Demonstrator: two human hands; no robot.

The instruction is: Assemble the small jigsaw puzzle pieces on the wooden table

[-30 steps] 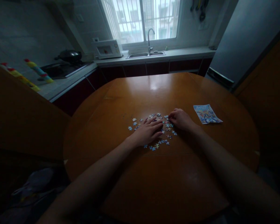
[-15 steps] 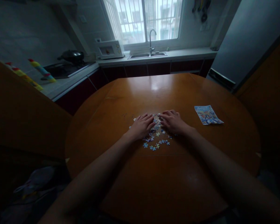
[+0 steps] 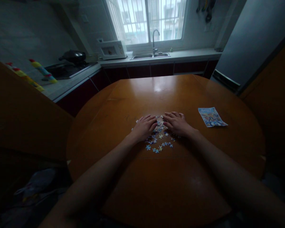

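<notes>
A: Head view, so what are the hands up to?

B: Left grip (image 3: 144,128) is palm down, fingers stretched out, thumb off to the side. Right grip (image 3: 177,123) sits across from it, fingers a bit bent but loosely spread, thumb apart too. Can't tell if either has anything tucked underneath, the undersides are hidden.

A: And the jigsaw pieces (image 3: 161,136)?

B: Bunched on the tabletop (image 3: 152,98) between the two grips, plus a loose scatter on the near side of them. A few poke out past the left grip, some are covered. Whatever's printed on them is too small to read.

A: Anything else murky?

B: Printed sheet (image 3: 212,117) to the right of the right grip, well apart, lettering's mush. Forearms (image 3: 104,167) run out of view at the bottom. Pale bundle (image 3: 40,180) way down left of the left grip is lost in shadow, no clue what it is. Hanging utensils (image 3: 208,17) far beyond the right grip: blurry, cut off up top.
</notes>
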